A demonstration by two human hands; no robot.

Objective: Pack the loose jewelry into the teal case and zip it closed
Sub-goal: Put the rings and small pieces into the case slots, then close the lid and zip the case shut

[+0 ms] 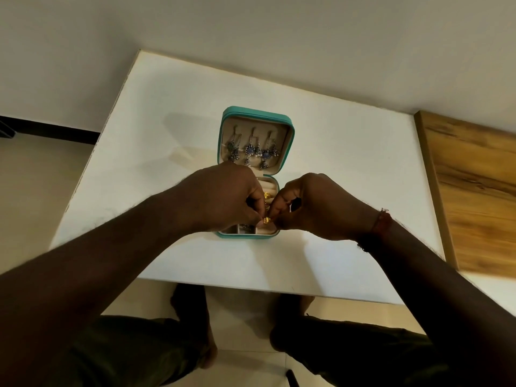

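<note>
The teal case (290,135) lies open on the white table (349,169), its lid standing up at the back. Three pairs of silver dangling earrings (252,152) with green and blue stones hang inside the lid. My left hand (226,196) and my right hand (315,208) meet over the case's lower tray. Between their fingertips they pinch a small gold ornament (267,220). Another gold piece (268,195) sits in the cream ring rolls behind the fingers. A silver piece (245,227) lies in a front compartment. Most of the tray is hidden by my hands.
A wooden board (472,191) borders the table on the right. The table's near edge (251,289) runs above my knees and bare feet. A cream wall stands behind the table, and tiled floor shows at the left.
</note>
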